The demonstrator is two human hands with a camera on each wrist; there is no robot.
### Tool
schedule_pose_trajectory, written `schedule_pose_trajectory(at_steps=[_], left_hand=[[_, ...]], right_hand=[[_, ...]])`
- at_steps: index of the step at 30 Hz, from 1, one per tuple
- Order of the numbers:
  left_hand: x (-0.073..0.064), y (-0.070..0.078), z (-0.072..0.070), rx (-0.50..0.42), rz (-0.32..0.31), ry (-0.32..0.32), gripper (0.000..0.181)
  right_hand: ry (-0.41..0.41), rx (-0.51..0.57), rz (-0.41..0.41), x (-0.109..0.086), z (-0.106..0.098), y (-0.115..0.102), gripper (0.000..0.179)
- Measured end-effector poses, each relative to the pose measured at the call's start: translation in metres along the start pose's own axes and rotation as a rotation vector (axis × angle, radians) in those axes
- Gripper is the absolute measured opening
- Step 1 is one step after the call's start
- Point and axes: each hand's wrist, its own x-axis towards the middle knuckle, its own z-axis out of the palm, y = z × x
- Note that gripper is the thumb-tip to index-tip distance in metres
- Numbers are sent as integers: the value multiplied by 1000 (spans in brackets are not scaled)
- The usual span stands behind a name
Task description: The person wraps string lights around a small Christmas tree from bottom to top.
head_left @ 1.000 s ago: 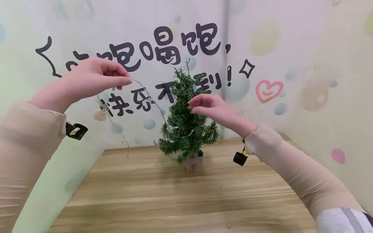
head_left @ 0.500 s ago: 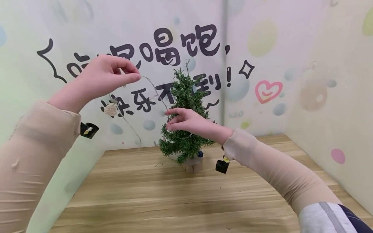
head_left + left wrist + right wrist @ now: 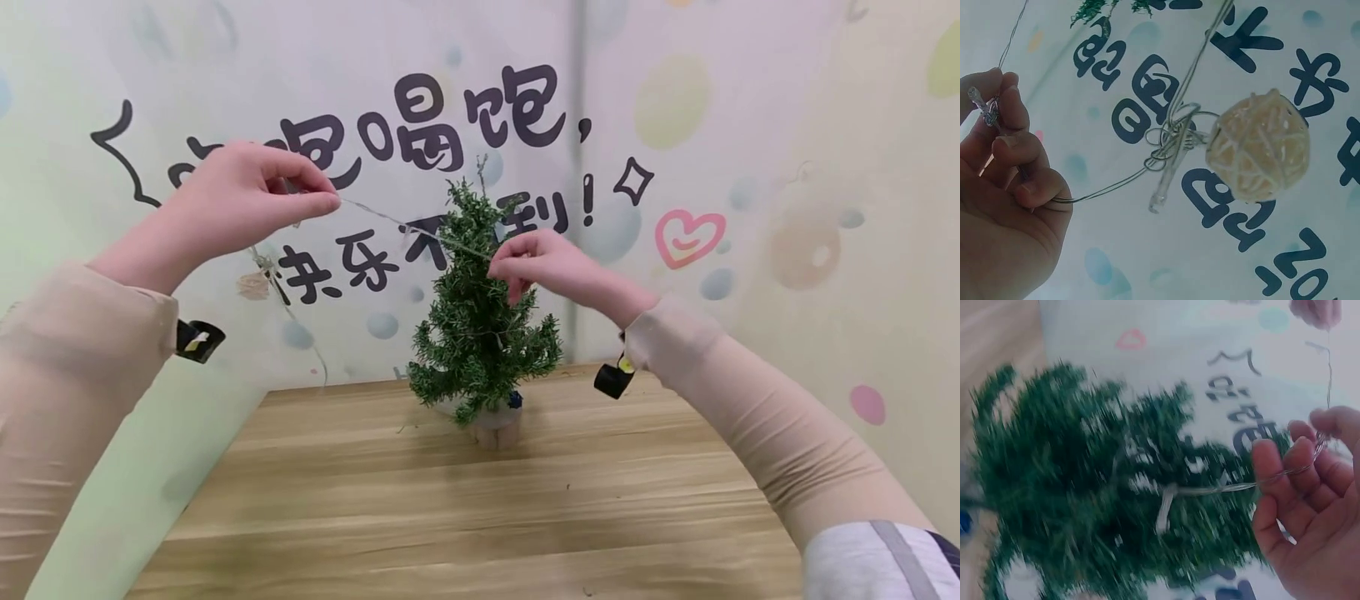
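Note:
A thin wire string of fairy lights (image 3: 382, 217) runs nearly straight between the two hands. My left hand (image 3: 232, 196), raised at the left, pinches it between thumb and fingers. Below that hand dangles a loose length of wire with a pale woven ball (image 3: 1259, 147) and a clear bulb (image 3: 1159, 199) tied near it. My right hand (image 3: 551, 262) holds the wire in curled fingers, in front of the upper right side of a small green artificial Christmas tree (image 3: 457, 367). Wire with a clear bulb (image 3: 1164, 512) crosses the branches in the right wrist view.
The tree stands upright on a short round wooden base (image 3: 497, 433), near the back of a wood-grain table (image 3: 420, 517). A small dark blue ornament (image 3: 514, 400) sits by the base. Close behind is a printed wall (image 3: 315, 67) with black lettering; another wall borders the right.
My right hand went left across the tree, took hold of the wire, then drew it back right and up. The slack wire became straighter. My left hand shifted right, then back left.

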Motion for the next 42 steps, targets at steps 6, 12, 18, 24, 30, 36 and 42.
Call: schedule_pose_trajectory(at_steps=[6,12,18,24,30,36,42], left_hand=[[4,0,2,-19,5,-21,26],[12,2,-2,-31,2,-21,27],[22,1,-5,-53,-16,-18,30],[35,6,-4,-93,-60,-24,30],[58,11,1,-107,-44,19,26],[85,21,11,-138,-21,69,24],[111,26,25,-126,-8,152,22]], right_hand=[[25,-8,-22,1,-18,9,31],[107,-24,-15,-1,-29,19,30],[231,-28,15,-3,-44,24,23],[300,-44,15,0,-53,28,24],[397,-40,-75,2,-53,29,14],[455,-152,-166,3,-52,33,5],[435,-244,-71,2,-48,34,19]])
